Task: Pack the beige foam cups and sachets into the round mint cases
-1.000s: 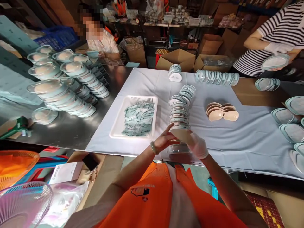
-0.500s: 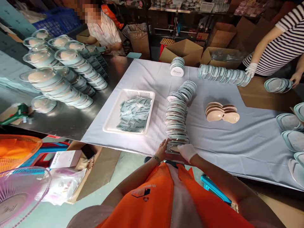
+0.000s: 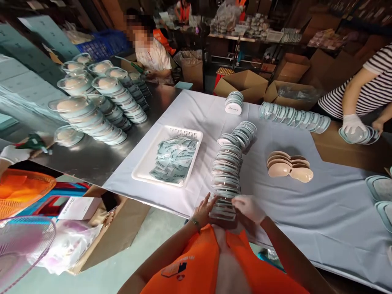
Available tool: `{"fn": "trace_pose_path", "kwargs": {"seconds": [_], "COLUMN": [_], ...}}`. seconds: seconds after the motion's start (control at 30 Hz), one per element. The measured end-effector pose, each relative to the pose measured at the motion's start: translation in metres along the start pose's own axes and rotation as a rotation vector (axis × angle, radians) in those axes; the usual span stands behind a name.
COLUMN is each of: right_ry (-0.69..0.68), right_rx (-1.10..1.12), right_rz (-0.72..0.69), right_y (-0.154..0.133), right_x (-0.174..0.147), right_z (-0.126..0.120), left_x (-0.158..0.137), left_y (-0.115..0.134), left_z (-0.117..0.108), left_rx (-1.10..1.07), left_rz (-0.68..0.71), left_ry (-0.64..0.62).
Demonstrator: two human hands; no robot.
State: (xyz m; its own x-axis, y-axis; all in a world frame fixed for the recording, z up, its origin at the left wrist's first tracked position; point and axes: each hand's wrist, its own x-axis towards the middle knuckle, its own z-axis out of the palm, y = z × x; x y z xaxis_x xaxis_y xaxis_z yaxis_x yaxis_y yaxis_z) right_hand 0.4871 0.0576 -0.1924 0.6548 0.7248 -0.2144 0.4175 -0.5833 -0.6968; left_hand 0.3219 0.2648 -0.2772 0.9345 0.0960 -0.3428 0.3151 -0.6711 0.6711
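Note:
A long row of clear plastic packs (image 3: 226,173) with pale-blue cards stands on the white cloth, its near end close to my body. My bare left hand (image 3: 203,211) rests along the row's left side, fingers stretched and apart, the tips touching the packs. On the right side is my white-gloved right hand (image 3: 249,207), its fingers pinched together at the edge of a pack near the row's end. Left of the row, a white basket (image 3: 143,171) holds many small printed sachets (image 3: 176,157). Several nested beige bra cups (image 3: 289,169) lie to the right.
Tall stacks of packs (image 3: 88,118) stand on the metal table (image 3: 101,163) at left. A co-worker's gloved hand (image 3: 353,124) holds packs at far right, beside another pack row (image 3: 294,117). Open cartons (image 3: 245,85) sit behind the table. A gloved hand (image 3: 15,154) appears at left.
My right hand has moved from over the row's near end to its right edge. My left fingers have spread. The co-worker's gloved hand has shifted right onto packs; a gloved hand has appeared at left.

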Motion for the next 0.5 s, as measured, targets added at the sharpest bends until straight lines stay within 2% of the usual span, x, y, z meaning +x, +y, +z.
{"fn": "trace_pose_path", "kwargs": {"seconds": [0.1,0.17,0.2,0.27,0.37,0.43,0.5], "right_ry": [0.466,0.638,0.665,0.595,0.552,0.543,0.577], "right_rx": [0.376,0.479,0.499,0.5,0.419,0.355,0.277], "right_rz": [0.075,0.215,0.308,0.468,0.437,0.471,0.508], "right_y": [0.026,0.041,0.047,0.056,0.068,0.074,0.077], "right_x": [0.029,0.048,0.055,0.062,0.058,0.055,0.062], "right_z": [-0.024,-0.017,-0.005,0.029,0.08,0.091,0.076], "left_x": [0.002,0.012,0.02,0.039,0.064,0.069,0.069], "left_y": [0.005,0.005,0.005,0.005,0.003,-0.002,-0.011], "left_z": [-0.007,-0.007,-0.005,0.002,0.02,0.031,0.03], "left_rx": [0.004,-0.058,-0.119,-0.275,-0.428,-0.439,-0.413], "left_rz": [0.025,0.038,0.023,-0.058,-0.125,-0.103,-0.088], "left_ry": [-0.002,0.075,0.14,0.265,0.315,0.307,0.34]}}
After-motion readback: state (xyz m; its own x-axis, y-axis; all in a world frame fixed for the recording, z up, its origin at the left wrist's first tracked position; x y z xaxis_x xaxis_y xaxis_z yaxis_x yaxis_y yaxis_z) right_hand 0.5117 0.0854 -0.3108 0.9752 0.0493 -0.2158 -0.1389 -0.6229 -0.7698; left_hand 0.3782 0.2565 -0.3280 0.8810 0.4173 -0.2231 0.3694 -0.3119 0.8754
